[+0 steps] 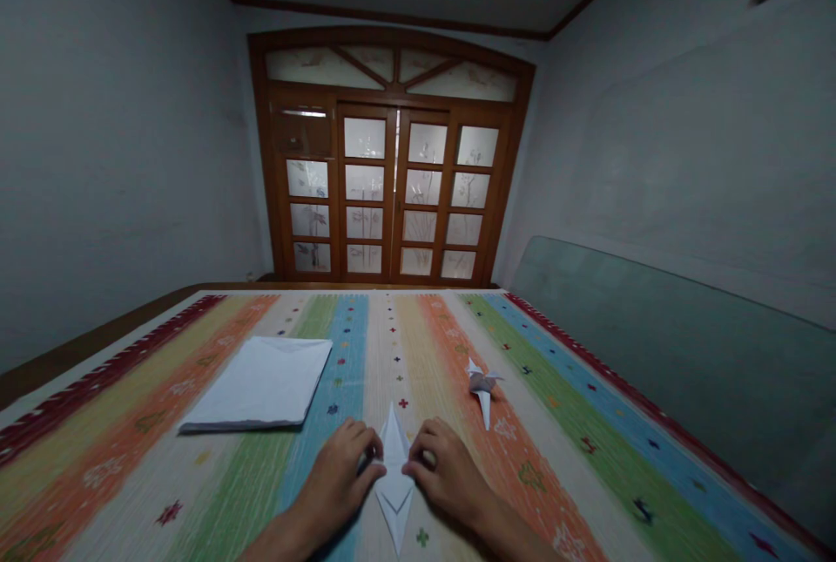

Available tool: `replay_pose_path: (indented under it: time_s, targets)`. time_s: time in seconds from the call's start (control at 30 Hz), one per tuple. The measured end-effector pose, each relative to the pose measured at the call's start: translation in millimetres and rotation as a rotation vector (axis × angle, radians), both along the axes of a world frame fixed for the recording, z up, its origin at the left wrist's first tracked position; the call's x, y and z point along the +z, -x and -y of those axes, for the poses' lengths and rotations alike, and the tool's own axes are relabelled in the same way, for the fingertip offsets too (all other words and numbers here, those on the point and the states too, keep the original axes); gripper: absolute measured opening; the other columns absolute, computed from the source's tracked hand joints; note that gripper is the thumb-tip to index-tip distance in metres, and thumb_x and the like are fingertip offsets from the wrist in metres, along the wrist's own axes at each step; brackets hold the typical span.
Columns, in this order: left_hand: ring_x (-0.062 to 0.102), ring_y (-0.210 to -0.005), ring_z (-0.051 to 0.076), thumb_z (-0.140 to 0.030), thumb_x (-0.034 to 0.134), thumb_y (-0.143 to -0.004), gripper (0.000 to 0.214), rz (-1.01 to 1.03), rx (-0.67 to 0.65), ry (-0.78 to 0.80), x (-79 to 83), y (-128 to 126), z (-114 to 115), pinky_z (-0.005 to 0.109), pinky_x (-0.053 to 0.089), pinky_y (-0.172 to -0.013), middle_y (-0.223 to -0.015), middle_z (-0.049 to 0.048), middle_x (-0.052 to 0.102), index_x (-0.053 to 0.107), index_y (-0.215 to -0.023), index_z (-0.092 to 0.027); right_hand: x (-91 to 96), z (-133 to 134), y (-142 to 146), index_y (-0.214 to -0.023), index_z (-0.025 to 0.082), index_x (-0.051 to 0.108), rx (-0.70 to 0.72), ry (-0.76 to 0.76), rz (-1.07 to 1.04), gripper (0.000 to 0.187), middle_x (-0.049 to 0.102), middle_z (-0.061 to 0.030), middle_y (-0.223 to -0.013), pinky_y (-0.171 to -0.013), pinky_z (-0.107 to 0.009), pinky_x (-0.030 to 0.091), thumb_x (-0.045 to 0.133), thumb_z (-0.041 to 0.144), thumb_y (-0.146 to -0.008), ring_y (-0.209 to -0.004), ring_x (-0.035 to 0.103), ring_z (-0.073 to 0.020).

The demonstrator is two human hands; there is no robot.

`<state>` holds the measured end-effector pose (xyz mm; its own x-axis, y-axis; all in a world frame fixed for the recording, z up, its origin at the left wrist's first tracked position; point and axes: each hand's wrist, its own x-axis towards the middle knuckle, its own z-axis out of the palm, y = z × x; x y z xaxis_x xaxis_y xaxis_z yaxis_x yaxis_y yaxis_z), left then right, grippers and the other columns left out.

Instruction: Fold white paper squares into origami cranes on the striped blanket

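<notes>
A narrow, pointed piece of folded white paper (394, 479) lies on the striped cloth, right in front of me. My left hand (340, 470) pinches its left edge with curled fingers. My right hand (448, 475) pinches the right edge the same way. Both hands rest on the cloth, on either side of the paper's middle. A finished folded paper crane (483, 388) sits on the orange stripe, a little beyond my right hand.
A stack of white paper sheets (261, 386) lies to the left on the striped cloth (588, 423). A sheet of glass (653, 344) leans along the right wall. Wooden doors with glass panes (392, 196) close off the far end of the room.
</notes>
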<state>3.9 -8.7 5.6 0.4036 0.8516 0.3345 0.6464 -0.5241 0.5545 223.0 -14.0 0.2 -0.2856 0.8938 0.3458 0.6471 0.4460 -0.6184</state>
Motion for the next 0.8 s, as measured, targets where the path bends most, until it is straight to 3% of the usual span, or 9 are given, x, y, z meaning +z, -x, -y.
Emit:
replay_pose_path:
  time_s: [0.1, 0.27, 0.37, 0.53, 0.7, 0.8]
  targets:
    - [0.06, -0.094, 0.026, -0.01, 0.072, -0.08, 0.026, 0.033, 0.046, 0.051, -0.4, -1.0, 0.1, 0.037, 0.046, -0.086, -0.093, 0.0044, 0.069, 0.068, -0.104, -0.021, -3.0, -2.5, 0.9, -0.085, 0.019, 0.07, -0.072, 0.024, -0.03, 0.018, 0.067, -0.0029, -0.085, -0.078, -0.032, 0.046, 0.074, 0.005, -0.074, -0.084, 0.062, -0.0218]
    - [0.06, -0.101, 0.03, -0.013, 0.075, -0.079, 0.042, 0.041, 0.081, 0.094, -0.9, -1.0, -0.4, 0.043, 0.044, -0.094, -0.099, 0.0072, 0.07, 0.069, -0.12, -0.02, -6.5, -3.7, -2.4, -0.093, 0.019, 0.069, -0.075, 0.053, -0.1, 0.027, 0.068, -0.0033, -0.087, -0.079, -0.032, 0.047, 0.072, 0.003, -0.071, -0.083, 0.064, -0.0221]
    - [0.059, -0.102, 0.03, -0.012, 0.076, -0.077, 0.043, 0.047, 0.106, 0.101, -0.9, -1.7, -0.9, 0.042, 0.044, -0.094, -0.1, 0.0072, 0.07, 0.07, -0.119, -0.021, -9.3, -4.6, -3.2, -0.1, 0.019, 0.069, -0.092, 0.058, -0.118, 0.034, 0.068, -0.0036, -0.088, -0.08, -0.033, 0.048, 0.072, 0.003, -0.07, -0.084, 0.064, -0.0226]
    - [0.06, -0.099, 0.028, -0.015, 0.077, -0.077, 0.033, 0.046, 0.104, 0.119, 0.0, -2.2, -1.4, 0.04, 0.044, -0.093, -0.097, 0.0058, 0.069, 0.073, -0.109, -0.022, -10.6, -5.8, -2.3, -0.089, 0.018, 0.071, -0.08, 0.073, -0.106, 0.02, 0.069, -0.0051, -0.089, -0.082, -0.032, 0.047, 0.071, 0.006, -0.073, -0.088, 0.064, -0.0229]
    - [0.06, -0.101, 0.028, -0.015, 0.077, -0.077, 0.042, 0.052, 0.128, 0.129, 0.1, -2.8, -1.5, 0.041, 0.044, -0.095, -0.098, 0.0057, 0.07, 0.071, -0.118, -0.022, -12.1, -6.0, -0.5, -0.099, 0.016, 0.074, -0.128, 0.09, -0.101, 0.027, 0.07, -0.0068, -0.09, -0.085, -0.034, 0.048, 0.074, 0.007, -0.073, -0.089, 0.065, -0.0243]
    - [0.06, -0.1, 0.028, -0.015, 0.077, -0.078, 0.033, 0.047, 0.12, 0.126, -2.1, -3.0, -2.0, 0.04, 0.045, -0.093, -0.097, 0.0055, 0.069, 0.075, -0.11, -0.023, -13.2, -5.6, 1.2, -0.095, 0.017, 0.076, -0.138, 0.09, -0.098, 0.023, 0.07, -0.0075, -0.091, -0.085, -0.035, 0.048, 0.074, 0.009, -0.074, -0.092, 0.064, -0.0256]
